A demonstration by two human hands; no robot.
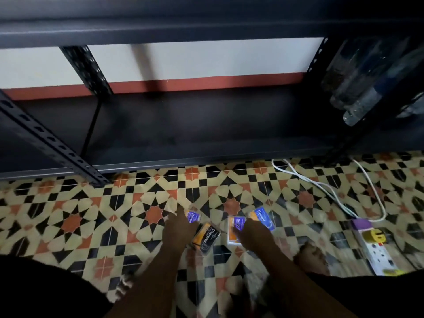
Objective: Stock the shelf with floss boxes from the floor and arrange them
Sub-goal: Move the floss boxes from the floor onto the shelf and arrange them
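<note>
1. My left hand: reaching down to the patterned tile floor, lying over a small purple-and-white floss box marked "Smoo…". Whether the fingers are clamped on it or only resting on it I cannot tell; they are blurred and turned away from me.
2. My right hand: down over a white-edged, orange-and-purple floss box, with a blue-and-orange box marked "Round" just beyond the fingertips. Grip likewise cannot be told.
3. Black-and-orange floss box marked "Charcoal": flat on the floor between my two hands, tilted, untouched.
4. Handling, by my judgement: all four are small flat rectangular packs, card-backed with a glossy face, light and fairly stiff. A pinch across the long edges, thumb against fingers, should lift each; the gloss may slide, and flat-lying packs need a fingertip under one edge first.
5. Dark metal shelf: smooth matt board, perforated angle-iron uprights, no floss boxes on the level in front of me. None are stocked here yet.
6. Clear plastic bottles: on the neighbouring bay at right.
7. White extension block and white cable: on the floor at right, near the boxes but apart from them.
</note>
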